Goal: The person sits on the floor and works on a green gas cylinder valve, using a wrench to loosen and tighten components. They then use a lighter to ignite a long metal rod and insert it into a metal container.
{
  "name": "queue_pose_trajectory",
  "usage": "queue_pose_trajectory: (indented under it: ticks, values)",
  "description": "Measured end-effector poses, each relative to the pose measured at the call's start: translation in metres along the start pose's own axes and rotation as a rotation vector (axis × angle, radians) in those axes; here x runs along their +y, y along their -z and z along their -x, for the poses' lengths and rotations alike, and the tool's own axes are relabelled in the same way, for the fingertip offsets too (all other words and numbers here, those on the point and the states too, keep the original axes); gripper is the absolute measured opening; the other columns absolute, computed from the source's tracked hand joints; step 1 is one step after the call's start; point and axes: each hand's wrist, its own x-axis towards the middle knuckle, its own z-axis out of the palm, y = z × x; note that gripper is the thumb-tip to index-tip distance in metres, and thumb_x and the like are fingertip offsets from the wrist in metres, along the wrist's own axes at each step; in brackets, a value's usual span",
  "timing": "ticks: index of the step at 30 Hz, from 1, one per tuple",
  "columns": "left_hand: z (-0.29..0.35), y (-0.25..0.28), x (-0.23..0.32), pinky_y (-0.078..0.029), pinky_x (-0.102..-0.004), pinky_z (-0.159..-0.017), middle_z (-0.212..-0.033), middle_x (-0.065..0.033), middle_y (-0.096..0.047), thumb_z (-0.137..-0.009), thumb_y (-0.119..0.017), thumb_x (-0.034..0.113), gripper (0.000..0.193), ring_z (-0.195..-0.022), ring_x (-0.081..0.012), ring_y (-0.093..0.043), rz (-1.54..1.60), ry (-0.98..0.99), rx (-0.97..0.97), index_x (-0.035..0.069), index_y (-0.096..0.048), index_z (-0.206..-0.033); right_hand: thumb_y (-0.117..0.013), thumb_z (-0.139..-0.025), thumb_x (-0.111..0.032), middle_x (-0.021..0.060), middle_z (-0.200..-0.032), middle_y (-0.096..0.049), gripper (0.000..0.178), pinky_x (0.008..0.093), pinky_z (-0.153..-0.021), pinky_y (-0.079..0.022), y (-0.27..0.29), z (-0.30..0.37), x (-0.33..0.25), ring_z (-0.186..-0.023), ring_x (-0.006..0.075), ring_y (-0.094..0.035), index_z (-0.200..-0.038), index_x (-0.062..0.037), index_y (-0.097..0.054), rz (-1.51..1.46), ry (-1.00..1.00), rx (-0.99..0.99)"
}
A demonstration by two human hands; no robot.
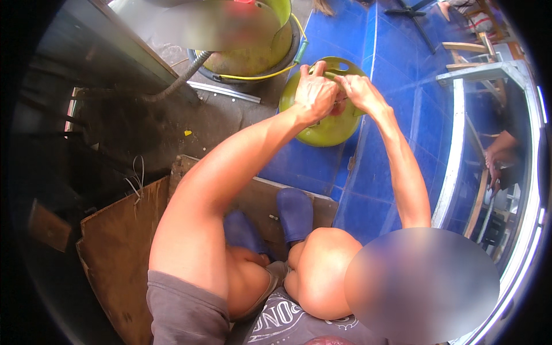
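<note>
A yellow-green gas cylinder [326,137] with a rounded body and a cut-out collar stands in front of me on blue tiles. Both my hands meet over its top. My left hand [318,96] is at the left of the collar, two fingertips pointing away and its other fingers curled in. From the right, my right hand [362,93] reaches in with bent fingers pressed together. What they grip between them, around the valve area, is covered by the hands; a small reddish patch shows just below them.
A yellow-green bucket [280,49] with a yellow handle sits in a dark tub beyond the cylinder. A grey hose [183,80] runs at the left. Brown wooden boards [123,253] stand near my feet in blue clogs [295,214]. A metal-framed glass panel [454,152] borders the right.
</note>
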Motion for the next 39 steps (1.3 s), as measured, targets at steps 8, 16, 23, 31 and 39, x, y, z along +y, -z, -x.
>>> queue_pose_trajectory:
  ticks: [8,16,23,31,39]
  values:
    - [-0.002,0.005,0.002,-0.035,-0.0534,-0.096,-0.085,-0.0017,-0.074,-0.072,-0.07,0.024,0.018,-0.125,-0.0289,-0.048,-0.066,0.018,-0.068,0.018,-0.078,-0.087,-0.045,-0.094,-0.015,0.0304,-0.092,-0.066,0.029,0.0507,-0.074,-0.05,0.003,-0.001,-0.012,-0.089,0.0446,-0.066,-0.091,0.0055,-0.064,0.105,0.005,-0.166]
    - [-0.001,0.005,0.002,-0.034,-0.0571,-0.098,-0.083,-0.0026,-0.073,-0.066,-0.077,0.031,0.02,-0.123,-0.0303,-0.048,-0.033,0.007,-0.08,0.021,-0.077,-0.084,-0.046,-0.103,-0.026,0.0313,-0.093,-0.066,0.036,0.0531,-0.08,-0.052,-0.02,0.009,-0.001,-0.093,0.0465,-0.065,-0.098,0.0041,-0.065,0.029,0.005,0.144]
    - [-0.001,0.003,0.0,-0.033,-0.058,-0.099,-0.084,-0.0065,-0.073,-0.071,-0.069,0.026,0.018,-0.123,-0.0306,-0.049,-0.004,0.021,-0.071,0.021,-0.078,-0.086,-0.05,-0.097,-0.02,0.0297,-0.098,-0.067,0.031,0.0506,-0.08,-0.053,-0.009,-0.003,-0.001,-0.096,0.0438,-0.066,-0.104,0.0051,-0.067,0.141,0.0,-0.018]
    - [0.0,0.006,0.002,-0.033,-0.0586,-0.1,-0.085,-0.0081,-0.073,-0.068,-0.072,0.027,0.019,-0.125,-0.0313,-0.048,-0.009,0.029,-0.042,0.015,-0.077,-0.082,-0.055,-0.084,-0.009,0.0306,-0.102,-0.067,0.024,0.0476,-0.078,-0.054,0.01,-0.014,-0.019,-0.098,0.0413,-0.068,-0.097,0.0054,-0.069,0.252,0.017,-0.259]
    - [-0.001,0.007,0.003,-0.033,-0.0553,-0.1,-0.088,-0.0052,-0.074,-0.075,-0.072,0.038,0.021,-0.128,-0.0299,-0.046,-0.037,0.015,-0.086,0.021,-0.079,-0.085,-0.05,-0.089,-0.013,0.0283,-0.115,-0.066,0.032,0.0462,-0.081,-0.053,0.017,-0.033,-0.029,-0.101,0.0367,-0.068,-0.11,0.0067,-0.066,0.335,-0.098,-0.45]
